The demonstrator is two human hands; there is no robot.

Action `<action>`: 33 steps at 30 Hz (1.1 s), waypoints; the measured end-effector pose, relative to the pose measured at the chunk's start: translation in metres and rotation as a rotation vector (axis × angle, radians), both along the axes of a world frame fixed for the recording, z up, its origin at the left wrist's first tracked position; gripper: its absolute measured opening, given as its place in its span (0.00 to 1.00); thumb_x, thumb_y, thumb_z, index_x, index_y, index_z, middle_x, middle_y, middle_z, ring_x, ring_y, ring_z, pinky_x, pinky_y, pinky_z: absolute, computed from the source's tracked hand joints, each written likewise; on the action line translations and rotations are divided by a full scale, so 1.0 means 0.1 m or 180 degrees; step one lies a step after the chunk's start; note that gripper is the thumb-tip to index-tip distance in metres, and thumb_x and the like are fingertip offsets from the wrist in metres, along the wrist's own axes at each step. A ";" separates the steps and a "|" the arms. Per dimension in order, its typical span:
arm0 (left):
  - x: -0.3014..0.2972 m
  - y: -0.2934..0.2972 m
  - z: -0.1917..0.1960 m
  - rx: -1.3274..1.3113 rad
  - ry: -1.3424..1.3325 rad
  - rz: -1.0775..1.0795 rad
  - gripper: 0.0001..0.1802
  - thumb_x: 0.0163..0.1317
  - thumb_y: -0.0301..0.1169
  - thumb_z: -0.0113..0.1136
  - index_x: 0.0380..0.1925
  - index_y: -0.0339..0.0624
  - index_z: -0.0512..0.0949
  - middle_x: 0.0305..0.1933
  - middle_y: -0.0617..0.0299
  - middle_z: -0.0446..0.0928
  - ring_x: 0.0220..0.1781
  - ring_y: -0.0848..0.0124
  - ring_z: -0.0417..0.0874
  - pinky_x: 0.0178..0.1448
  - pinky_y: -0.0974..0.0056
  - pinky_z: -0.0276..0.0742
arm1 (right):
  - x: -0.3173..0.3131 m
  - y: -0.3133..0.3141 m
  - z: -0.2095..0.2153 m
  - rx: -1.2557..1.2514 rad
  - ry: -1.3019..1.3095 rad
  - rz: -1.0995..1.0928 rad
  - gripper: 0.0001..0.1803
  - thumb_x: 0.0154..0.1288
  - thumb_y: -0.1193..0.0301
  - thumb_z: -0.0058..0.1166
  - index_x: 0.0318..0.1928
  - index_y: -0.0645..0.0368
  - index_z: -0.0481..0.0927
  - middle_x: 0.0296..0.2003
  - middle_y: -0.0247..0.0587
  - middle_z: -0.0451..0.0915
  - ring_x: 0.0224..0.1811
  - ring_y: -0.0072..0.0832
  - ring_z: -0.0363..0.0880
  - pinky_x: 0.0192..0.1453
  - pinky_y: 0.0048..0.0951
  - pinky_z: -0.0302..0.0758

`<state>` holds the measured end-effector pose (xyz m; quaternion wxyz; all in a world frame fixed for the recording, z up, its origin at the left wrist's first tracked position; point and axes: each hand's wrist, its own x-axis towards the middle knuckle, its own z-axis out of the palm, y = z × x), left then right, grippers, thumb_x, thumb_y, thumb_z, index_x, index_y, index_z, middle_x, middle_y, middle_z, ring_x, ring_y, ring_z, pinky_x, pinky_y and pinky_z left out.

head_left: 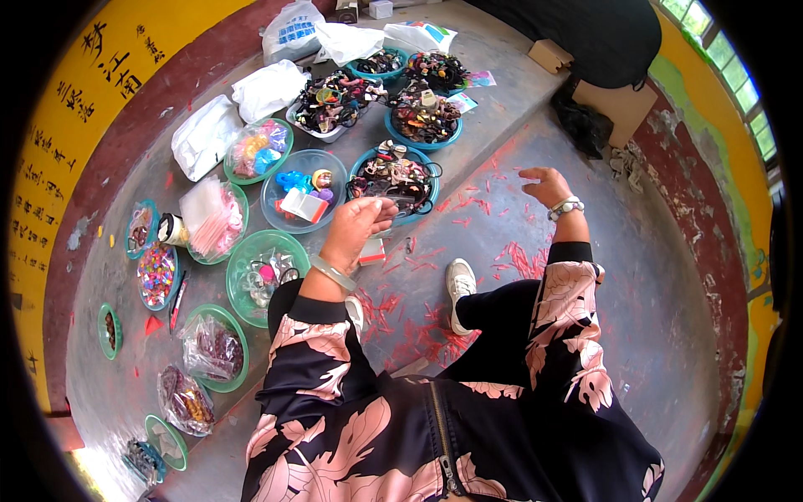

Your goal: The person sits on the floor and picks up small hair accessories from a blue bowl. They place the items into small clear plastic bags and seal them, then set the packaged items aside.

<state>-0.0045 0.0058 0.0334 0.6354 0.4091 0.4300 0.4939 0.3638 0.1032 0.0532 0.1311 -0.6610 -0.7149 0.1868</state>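
Note:
My left hand [355, 234] is raised just in front of a blue basin of dark hair ties [391, 180], with its fingers loosely bent and apart from the thumb. No held thing shows in it. Below its wrist a small red-and-white box [372, 252] is partly hidden. My right hand [545, 187], a bracelet at its wrist, hovers over the grey floor with fingers stretched leftward and nothing in them. To the left of my left hand stands a clear basin [269, 201] with a blue toy, a doll-like figure and an opened red-and-white box.
On the raised ledge are more basins of dark hair ties [425, 113], white plastic bags [207, 136], a green basin [241, 314] with clear packets, and a basket of colourful beads [157, 274]. Red scraps [519, 259] litter the floor. A black bag [583, 121] lies by the wall.

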 end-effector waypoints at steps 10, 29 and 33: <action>0.04 0.02 0.01 0.0020 0.0064 -0.0063 0.15 0.64 0.32 0.46 0.41 0.30 0.74 0.40 0.52 0.77 0.43 0.68 0.79 0.48 0.67 0.75 | 0.11 0.12 -0.11 0.0018 -0.0393 -0.1152 0.22 0.60 0.53 0.47 0.47 0.53 0.77 0.45 0.44 0.78 0.51 0.37 0.73 0.52 0.37 0.69; -0.01 -0.03 0.10 -0.0012 -0.1097 0.0024 0.14 0.63 0.31 0.46 0.41 0.29 0.72 0.40 0.49 0.76 0.44 0.65 0.79 0.51 0.64 0.76 | -0.98 -0.20 0.17 -0.0660 0.2907 0.0023 0.18 0.54 0.68 0.58 0.45 0.60 0.76 0.38 0.34 0.79 0.38 0.22 0.76 0.40 0.23 0.71; -0.02 -0.05 0.11 0.0043 -0.1324 -0.0031 0.14 0.63 0.30 0.47 0.41 0.29 0.72 0.41 0.49 0.76 0.45 0.64 0.79 0.52 0.63 0.75 | -1.62 -0.48 0.17 -0.0939 0.3367 0.0319 0.15 0.51 0.71 0.61 0.40 0.62 0.78 0.32 0.33 0.79 0.31 0.19 0.75 0.35 0.17 0.71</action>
